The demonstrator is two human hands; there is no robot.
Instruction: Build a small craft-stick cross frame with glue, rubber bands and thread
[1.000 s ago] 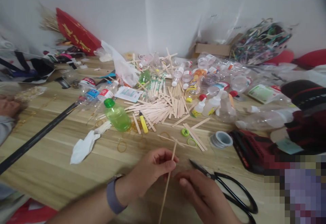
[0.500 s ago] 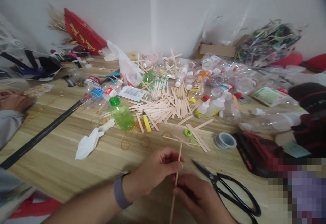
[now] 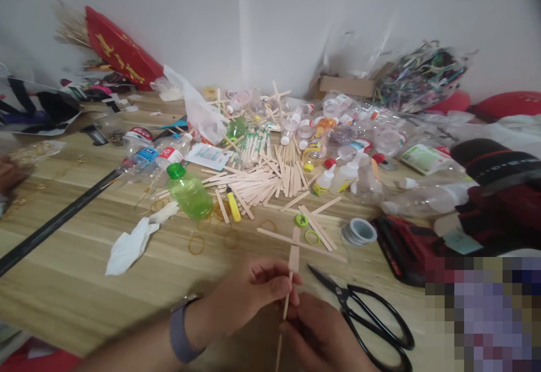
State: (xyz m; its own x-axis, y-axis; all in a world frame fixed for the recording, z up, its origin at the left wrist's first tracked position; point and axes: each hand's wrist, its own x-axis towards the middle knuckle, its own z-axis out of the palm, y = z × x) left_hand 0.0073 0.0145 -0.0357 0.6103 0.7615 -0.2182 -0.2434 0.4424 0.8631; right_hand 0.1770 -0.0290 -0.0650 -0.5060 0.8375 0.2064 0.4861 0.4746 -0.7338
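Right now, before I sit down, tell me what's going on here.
A person is working on a thin stick over a cluttered table. The left hand pinches it near its far end; the right hand holds it closer to the body. The scissors lie to the right, with a pile of flat sticks beyond the hands.

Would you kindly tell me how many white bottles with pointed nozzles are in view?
2 that I can make out: a smaller bottle right of the loose wooden sticks, and a larger bottle just right of it. Others may be hidden among the clutter.
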